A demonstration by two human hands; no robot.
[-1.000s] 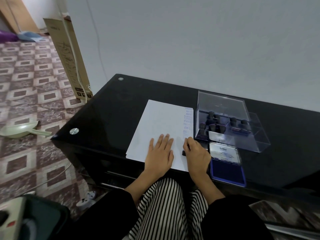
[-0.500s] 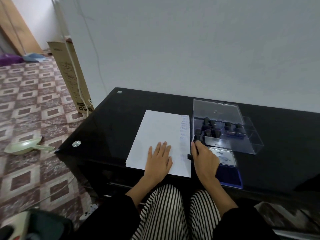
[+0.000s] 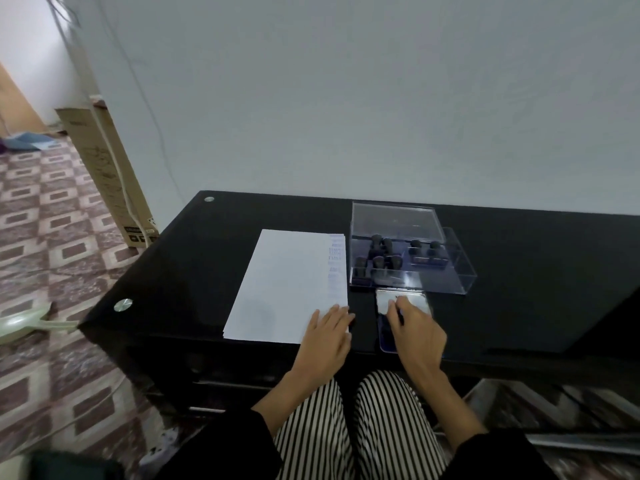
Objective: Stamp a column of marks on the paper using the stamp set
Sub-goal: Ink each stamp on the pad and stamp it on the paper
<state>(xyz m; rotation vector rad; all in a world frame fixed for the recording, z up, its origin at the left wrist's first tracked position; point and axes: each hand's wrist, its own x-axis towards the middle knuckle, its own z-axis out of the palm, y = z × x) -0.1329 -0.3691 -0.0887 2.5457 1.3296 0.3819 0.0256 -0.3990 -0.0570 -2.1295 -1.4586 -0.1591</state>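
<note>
A white paper [image 3: 287,285] lies on the black table, with a column of blue marks [image 3: 336,265] down its right edge. My left hand [image 3: 327,336] rests flat on the paper's near right corner. To the right of the paper stands a clear plastic box [image 3: 450,282], lid raised, holding several dark stamps [image 3: 379,263]. In front of it lies the open ink pad [image 3: 403,301]. My right hand [image 3: 417,332] is over the pad, its fingers curled round a small dark stamp [image 3: 400,316] that is mostly hidden.
The black glass table [image 3: 207,271] stands against a pale wall. A tall cardboard box [image 3: 110,181] leans on the wall at left, and a green dustpan [image 3: 20,323] lies on the patterned floor. My striped-trousered knees are below the table's front edge.
My right hand has moved with the stamp from the paper's right edge rightward onto the ink pad. My left hand has shifted to the paper's near right corner. The camera has tilted upward.
</note>
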